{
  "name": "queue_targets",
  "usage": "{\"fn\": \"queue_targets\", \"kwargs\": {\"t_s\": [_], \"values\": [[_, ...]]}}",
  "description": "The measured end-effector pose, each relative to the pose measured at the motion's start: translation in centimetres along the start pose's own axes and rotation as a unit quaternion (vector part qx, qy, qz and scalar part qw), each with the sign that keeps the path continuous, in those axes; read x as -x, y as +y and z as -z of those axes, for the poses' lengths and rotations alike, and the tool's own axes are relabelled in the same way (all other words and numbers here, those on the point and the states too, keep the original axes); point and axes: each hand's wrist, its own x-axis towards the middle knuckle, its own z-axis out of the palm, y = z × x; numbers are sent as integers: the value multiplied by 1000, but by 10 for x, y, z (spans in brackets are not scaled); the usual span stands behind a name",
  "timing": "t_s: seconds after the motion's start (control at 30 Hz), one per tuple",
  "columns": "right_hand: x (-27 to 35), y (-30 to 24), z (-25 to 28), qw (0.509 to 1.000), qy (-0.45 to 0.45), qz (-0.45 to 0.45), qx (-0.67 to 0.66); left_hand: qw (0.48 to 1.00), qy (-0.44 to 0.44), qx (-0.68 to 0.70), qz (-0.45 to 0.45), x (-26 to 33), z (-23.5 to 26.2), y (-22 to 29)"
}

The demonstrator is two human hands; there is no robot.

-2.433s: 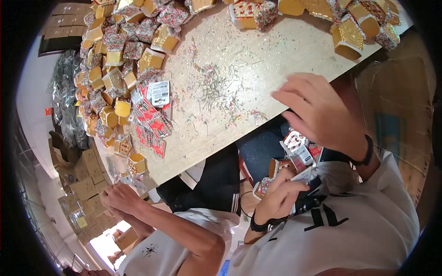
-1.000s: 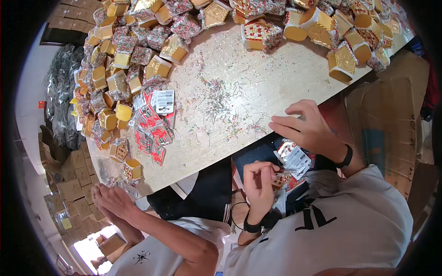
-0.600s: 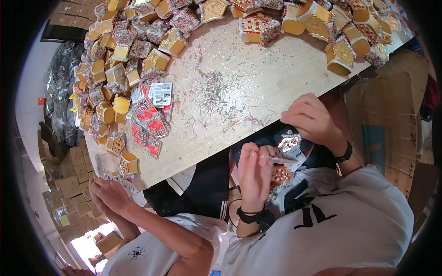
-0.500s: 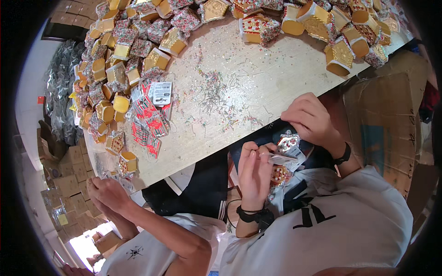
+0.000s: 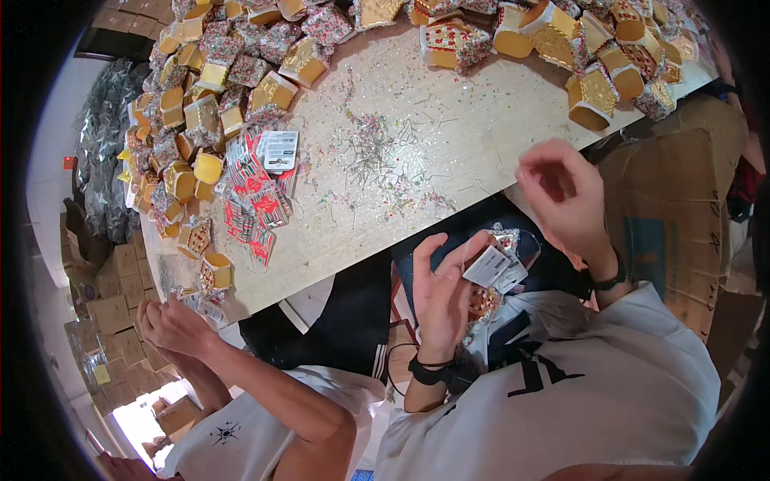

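My left hand (image 5: pixel 443 293) is over my lap, thumb and forefinger apart. A white card tag (image 5: pixel 486 265) with a dark printed edge is held against its fingers. Beneath lie small house-shaped ornaments, one red and gold (image 5: pixel 484 303) and one with silvery trim (image 5: pixel 506 238), partly hidden by the hand and tags. Raised by the table edge, my right hand (image 5: pixel 565 196) has its fingers curled round toward the thumb in a ring; anything pinched at the tips is too small to make out. A thin loop of cord shows beside the silvery ornament.
On the table (image 5: pixel 321 232) lie a heap of gold house ornaments (image 5: pixel 273 96), red and white card tags (image 5: pixel 261 196), and loose wire hooks (image 5: pixel 377 156) among glitter. A co-worker's hands (image 5: pixel 176 325) work at left. A cardboard box (image 5: pixel 666 216) stands at right.
My right hand has lifted up and to the right, its fingers curling rounder. My left thumb and forefinger have parted, and the card tag has turned its face upward.
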Motion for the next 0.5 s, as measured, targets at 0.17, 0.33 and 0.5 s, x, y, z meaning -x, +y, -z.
{"fn": "queue_targets", "kwargs": {"t_s": [0.17, 0.33, 0.5], "values": [[24, -22, 21, 968, -222, 105, -47, 1000, -10, -13, -4, 6, 0, -2], [36, -28, 23, 960, -258, -6, -110, 993, -114, -18, 16, 3, 1, 5], [34, -22, 27, 944, -297, -49, -137, 982, -161, -103, -14, 2, 5, 6]]}}
